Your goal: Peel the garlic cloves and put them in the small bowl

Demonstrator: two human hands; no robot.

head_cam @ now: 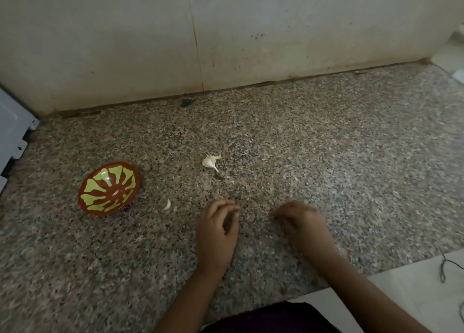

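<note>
Left hand (217, 228) curls, fingertips meeting; whether it or the blurred right hand (302, 223) holds anything, I cannot tell. A sliver (167, 204) lies just right of the bowl (86, 182), the clove (210, 162) farther right: I'd pinch its tail and strip the skin.

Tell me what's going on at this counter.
A person is working on garlic. The left hand and right hand rest curled on the granite counter; whether either holds anything is unclear. A skin-on garlic piece lies ahead, and a small pale piece sits beside the small bowl, which shows no cloves inside.
</note>
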